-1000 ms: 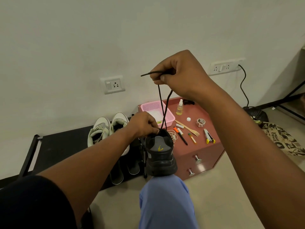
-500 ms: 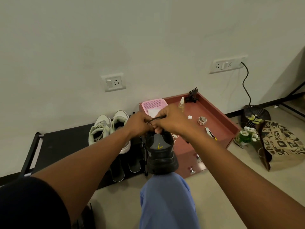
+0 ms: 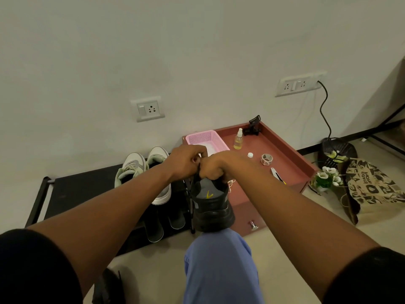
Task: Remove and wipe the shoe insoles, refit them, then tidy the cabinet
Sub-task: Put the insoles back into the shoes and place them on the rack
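A black shoe (image 3: pixel 211 207) with a grey heel patch and a yellow mark stands on my knee, heel toward me. My left hand (image 3: pixel 185 162) and my right hand (image 3: pixel 213 166) are pressed together just above its opening, fingers curled and pinching the black lace. Most of the lace is hidden between my fingers. A pair of pale grey sneakers (image 3: pixel 142 170) sits on the black shoe rack (image 3: pixel 72 189) to the left. The red-brown cabinet (image 3: pixel 291 170) stands behind the shoe on the right.
On the cabinet top are a pink basket (image 3: pixel 206 139), a small spray bottle (image 3: pixel 238 139), a white cap (image 3: pixel 250 155), a tape roll (image 3: pixel 266 159) and a black clip (image 3: pixel 254 126). A printed paper bag (image 3: pixel 372 189), flowers (image 3: pixel 326 178) and a black bin (image 3: pixel 337 150) stand at right.
My right hand came down from head height, where it held the lace taut, to meet my left hand at the shoe opening. The two hands now sit closer together.
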Demonstrator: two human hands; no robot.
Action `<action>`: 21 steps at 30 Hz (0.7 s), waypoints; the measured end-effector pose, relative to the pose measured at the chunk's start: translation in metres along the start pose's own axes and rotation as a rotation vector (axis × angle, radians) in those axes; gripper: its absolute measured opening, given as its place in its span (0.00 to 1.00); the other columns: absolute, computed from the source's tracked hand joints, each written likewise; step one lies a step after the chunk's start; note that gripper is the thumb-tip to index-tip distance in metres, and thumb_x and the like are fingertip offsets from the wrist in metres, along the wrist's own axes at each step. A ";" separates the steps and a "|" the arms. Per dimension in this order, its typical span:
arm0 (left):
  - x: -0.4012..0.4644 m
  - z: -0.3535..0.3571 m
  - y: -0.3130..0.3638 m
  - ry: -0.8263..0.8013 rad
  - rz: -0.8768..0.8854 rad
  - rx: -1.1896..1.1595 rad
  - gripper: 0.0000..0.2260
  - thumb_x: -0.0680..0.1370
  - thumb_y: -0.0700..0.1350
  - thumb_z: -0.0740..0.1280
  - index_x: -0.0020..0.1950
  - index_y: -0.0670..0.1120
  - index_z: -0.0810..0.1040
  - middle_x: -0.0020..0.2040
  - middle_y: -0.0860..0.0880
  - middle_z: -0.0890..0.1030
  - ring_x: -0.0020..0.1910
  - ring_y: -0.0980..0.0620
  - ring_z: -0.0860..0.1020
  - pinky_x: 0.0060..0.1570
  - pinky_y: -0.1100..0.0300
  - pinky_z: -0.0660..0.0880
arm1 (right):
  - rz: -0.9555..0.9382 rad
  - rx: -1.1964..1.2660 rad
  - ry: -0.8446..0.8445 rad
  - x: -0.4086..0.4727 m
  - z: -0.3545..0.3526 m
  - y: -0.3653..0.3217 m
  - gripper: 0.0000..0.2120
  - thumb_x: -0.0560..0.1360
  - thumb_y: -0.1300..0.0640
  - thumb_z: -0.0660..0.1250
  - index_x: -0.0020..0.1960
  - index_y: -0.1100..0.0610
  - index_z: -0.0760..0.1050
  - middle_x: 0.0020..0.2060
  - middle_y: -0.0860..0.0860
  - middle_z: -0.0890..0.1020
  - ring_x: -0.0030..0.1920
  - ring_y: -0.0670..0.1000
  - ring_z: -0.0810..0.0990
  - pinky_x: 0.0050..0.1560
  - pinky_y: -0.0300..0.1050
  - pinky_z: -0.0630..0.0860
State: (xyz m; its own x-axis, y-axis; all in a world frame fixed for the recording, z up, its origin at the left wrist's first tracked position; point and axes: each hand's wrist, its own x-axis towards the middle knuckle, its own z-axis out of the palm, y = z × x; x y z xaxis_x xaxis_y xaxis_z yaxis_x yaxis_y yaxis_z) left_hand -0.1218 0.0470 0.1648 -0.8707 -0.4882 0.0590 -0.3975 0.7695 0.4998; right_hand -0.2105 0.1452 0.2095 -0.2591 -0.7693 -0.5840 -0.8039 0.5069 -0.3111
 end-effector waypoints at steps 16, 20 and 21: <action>0.002 0.011 -0.004 0.069 -0.090 -0.147 0.04 0.76 0.40 0.73 0.49 0.47 0.83 0.45 0.45 0.85 0.38 0.47 0.83 0.46 0.44 0.84 | -0.024 0.085 0.205 -0.025 -0.030 0.012 0.17 0.73 0.57 0.78 0.59 0.59 0.81 0.51 0.59 0.85 0.49 0.57 0.87 0.50 0.57 0.85; 0.002 0.015 -0.006 0.070 -0.129 -0.195 0.04 0.76 0.47 0.77 0.45 0.50 0.83 0.41 0.47 0.84 0.40 0.45 0.84 0.45 0.42 0.84 | -0.063 0.047 0.511 -0.022 -0.030 0.030 0.20 0.76 0.61 0.72 0.68 0.53 0.79 0.67 0.55 0.80 0.58 0.56 0.83 0.58 0.50 0.81; 0.002 0.015 -0.005 0.070 -0.134 -0.195 0.05 0.76 0.47 0.77 0.45 0.51 0.82 0.40 0.47 0.84 0.39 0.46 0.84 0.45 0.42 0.84 | -0.066 0.026 0.505 -0.018 -0.025 0.034 0.23 0.77 0.60 0.69 0.72 0.52 0.75 0.71 0.54 0.76 0.64 0.57 0.79 0.61 0.49 0.78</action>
State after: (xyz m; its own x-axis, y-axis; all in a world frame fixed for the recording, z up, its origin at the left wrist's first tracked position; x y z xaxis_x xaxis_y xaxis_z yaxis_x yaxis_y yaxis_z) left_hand -0.1254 0.0481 0.1495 -0.7890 -0.6132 0.0371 -0.4391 0.6053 0.6639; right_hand -0.2463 0.1659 0.2281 -0.4400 -0.8887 -0.1288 -0.8152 0.4555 -0.3578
